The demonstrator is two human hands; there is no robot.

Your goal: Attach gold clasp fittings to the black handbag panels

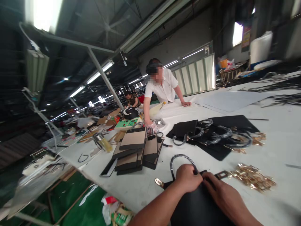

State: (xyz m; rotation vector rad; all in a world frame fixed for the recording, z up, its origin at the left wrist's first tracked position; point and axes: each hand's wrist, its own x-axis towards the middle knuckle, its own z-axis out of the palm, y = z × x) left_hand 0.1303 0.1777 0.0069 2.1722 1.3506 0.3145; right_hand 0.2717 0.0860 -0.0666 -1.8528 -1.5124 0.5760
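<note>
A black bag panel [195,207] stands in front of me at the near side of the white table. My left hand [189,178] is closed at its top edge, over the right end of a curved bag handle [180,157] wrapped in clear film. Close beside it, my right hand [221,192] pinches the same top edge. A strap end with gold metal [159,182] sticks out to the left, and a gold-fitted strap [222,174] to the right. My fingers hide where handle and panel meet.
Gold metal fittings [254,177] lie in a pile at right. Black panels with wrapped handles [211,133] lie beyond; stacked black-and-beige pieces [134,141] stand left. A bottle [102,142] and a green-faced device [127,123] are farther left. A person in white [164,84] leans across the table [131,191].
</note>
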